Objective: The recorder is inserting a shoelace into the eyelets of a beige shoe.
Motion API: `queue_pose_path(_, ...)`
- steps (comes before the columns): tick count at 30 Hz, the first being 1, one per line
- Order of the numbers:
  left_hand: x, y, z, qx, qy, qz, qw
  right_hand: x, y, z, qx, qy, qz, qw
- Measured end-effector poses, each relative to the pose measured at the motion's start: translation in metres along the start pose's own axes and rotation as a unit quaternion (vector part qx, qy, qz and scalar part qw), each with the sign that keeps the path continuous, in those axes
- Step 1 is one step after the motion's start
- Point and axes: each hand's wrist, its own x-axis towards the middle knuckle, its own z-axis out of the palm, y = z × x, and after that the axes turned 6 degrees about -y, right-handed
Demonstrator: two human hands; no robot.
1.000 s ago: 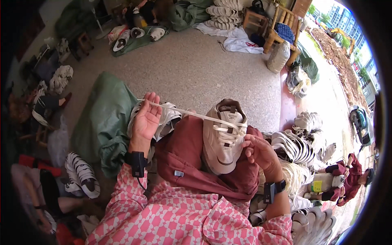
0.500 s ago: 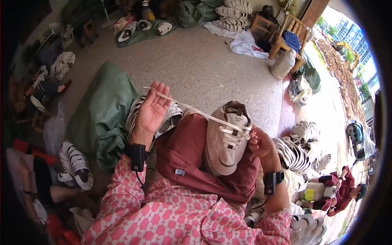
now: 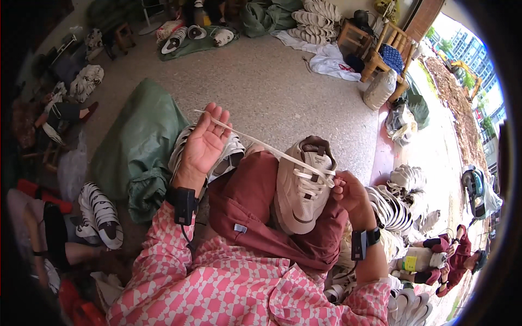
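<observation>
A beige shoe (image 3: 296, 209) with dark brown lining rests across my lap, its toe toward me. A whitish shoelace (image 3: 261, 144) is threaded through its eyelets, and one end stretches taut up and to the left. My left hand (image 3: 205, 145) is palm up with fingers long; the lace is caught between thumb and fingers, its tip sticking out past the thumb. At the right side of the shoe, my right hand (image 3: 353, 198) has its fingers bent and pinched at the lacing. Its fingertips partly hide what they grip there.
A green sack (image 3: 138, 127) stands at my left, beside stacked shoe uppers (image 3: 234, 152). More uppers (image 3: 389, 209) are piled at my right. A plastic bag (image 3: 379, 89) and a bamboo chair (image 3: 389, 51) stand far right. Other people sit at the left and lower right.
The view has shifted slightly. My hands, the shoe and the taut lace keep nearly the same arrangement.
</observation>
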Motion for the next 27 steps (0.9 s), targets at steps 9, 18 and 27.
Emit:
queue_pose_path(9,0.000,0.003,0.004,0.034,-0.010,0.006,0.999,-0.001,-0.005,0.004,-0.041,0.027,0.020,0.999)
queue_pose_path(18,0.005,0.005,0.017,0.046,-0.011,0.008,0.999,-0.005,-0.005,0.004,-0.037,0.063,-0.003,0.997)
queue_pose_path(27,0.013,0.004,0.044,0.043,-0.137,-0.102,0.984,-0.013,0.011,0.018,0.127,-0.079,-0.215,0.965)
